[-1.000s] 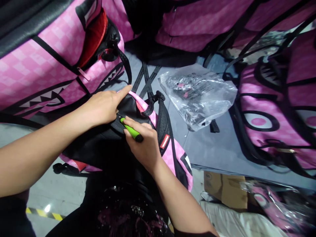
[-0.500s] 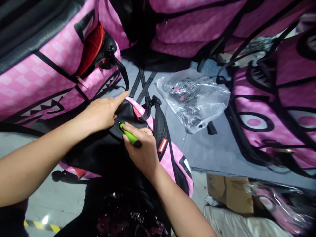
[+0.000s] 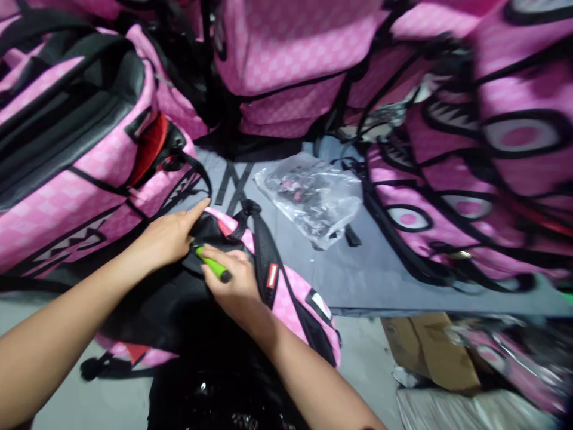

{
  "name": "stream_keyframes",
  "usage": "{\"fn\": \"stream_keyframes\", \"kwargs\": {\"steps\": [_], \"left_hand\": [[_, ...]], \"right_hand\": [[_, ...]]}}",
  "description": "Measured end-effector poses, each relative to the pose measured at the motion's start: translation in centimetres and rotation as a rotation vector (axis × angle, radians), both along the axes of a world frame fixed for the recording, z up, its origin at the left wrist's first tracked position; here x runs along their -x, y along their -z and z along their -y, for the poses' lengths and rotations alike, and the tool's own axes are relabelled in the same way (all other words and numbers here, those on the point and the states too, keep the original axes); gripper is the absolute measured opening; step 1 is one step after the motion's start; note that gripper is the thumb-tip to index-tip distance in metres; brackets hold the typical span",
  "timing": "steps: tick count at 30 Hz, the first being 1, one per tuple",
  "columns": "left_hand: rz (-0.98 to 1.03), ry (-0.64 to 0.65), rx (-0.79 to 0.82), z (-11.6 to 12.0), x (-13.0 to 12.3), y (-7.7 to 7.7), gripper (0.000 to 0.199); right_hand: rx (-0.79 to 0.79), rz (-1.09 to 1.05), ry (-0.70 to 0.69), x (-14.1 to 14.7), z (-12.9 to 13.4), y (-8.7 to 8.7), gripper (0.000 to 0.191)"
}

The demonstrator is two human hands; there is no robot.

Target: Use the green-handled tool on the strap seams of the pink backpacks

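A black and pink backpack lies across the near edge of the table, its black back side up. My right hand grips a green tool with a black end, its tip pointing at the black fabric near the top of the backpack. Just left of that tip, my left hand presses on the backpack's upper edge, thumb bent in and index finger stretched out. Whether the left fingers pinch any fabric is hidden.
A large open pink bag stands at the left. Pink bags line the back; more sit at the right. A clear plastic bag lies on the grey table. Below is a cardboard box.
The view has shifted, so the hands, backpack and plastic bag appear lower and further left. Both hands keep nearly the same pose on the backpack, with the green tool still in the right.
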State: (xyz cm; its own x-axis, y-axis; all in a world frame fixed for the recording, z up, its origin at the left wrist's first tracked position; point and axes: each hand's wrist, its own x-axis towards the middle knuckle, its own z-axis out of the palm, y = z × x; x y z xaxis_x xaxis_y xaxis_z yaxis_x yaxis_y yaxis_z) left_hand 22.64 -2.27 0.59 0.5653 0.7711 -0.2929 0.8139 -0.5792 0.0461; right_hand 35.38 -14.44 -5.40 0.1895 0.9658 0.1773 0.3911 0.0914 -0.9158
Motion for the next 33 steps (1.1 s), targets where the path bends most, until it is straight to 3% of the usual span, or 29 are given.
{"fn": "stream_keyframes", "kwargs": {"steps": [3, 6, 8, 9, 10, 12, 14, 16, 19, 23, 27, 33], "left_hand": [[-0.037, -0.011, -0.004, -0.2, 0.3, 0.0, 0.083], [-0.05, -0.016, 0.024, -0.6, 0.6, 0.1, 0.08], [-0.054, -0.024, 0.034, -0.7, 0.7, 0.3, 0.08], [-0.058, -0.03, 0.031, -0.8, 0.7, 0.4, 0.081], [-0.061, -0.034, 0.026, -0.7, 0.7, 0.5, 0.081], [-0.065, -0.043, 0.018, -0.7, 0.6, 0.6, 0.081], [-0.077, -0.05, 0.027, -0.6, 0.3, 0.5, 0.081], [-0.092, -0.062, 0.044, -0.5, 0.0, 0.4, 0.081], [-0.088, -0.084, 0.047, -0.2, -0.2, 0.0, 0.082], [-0.053, -0.078, 0.013, 0.3, -0.1, -0.4, 0.077], [-0.046, -0.068, 0.019, 0.4, -0.2, -0.7, 0.075], [-0.072, -0.091, 0.045, 0.7, -0.8, -1.6, 0.075]], "right_hand": [[0.082, -0.084, -0.11, -0.3, -0.1, -1.0, 0.022], [0.112, -0.264, -0.13, -3.4, 0.9, -2.9, 0.016], [-0.021, -0.308, 0.017, -7.7, 2.7, -3.7, 0.02], [-0.092, -0.243, 0.156, -10.4, 3.6, -3.6, 0.024], [-0.115, -0.094, 0.328, -13.3, 4.4, -3.3, 0.029], [0.106, 0.442, 0.614, -19.2, 5.3, -1.5, 0.038], [0.217, 0.572, 0.629, -24.0, 4.8, 1.1, 0.032], [0.268, 0.641, 0.515, -26.9, 3.4, 3.6, 0.027], [0.314, 0.742, 0.306, -28.0, 1.1, 5.9, 0.019], [0.367, 0.857, 0.162, -27.4, 0.4, 6.5, 0.013], [0.377, 0.921, 0.158, -27.1, 1.8, 6.4, 0.026], [0.351, 0.858, 0.173, -27.0, 3.0, 5.5, 0.025]]}}
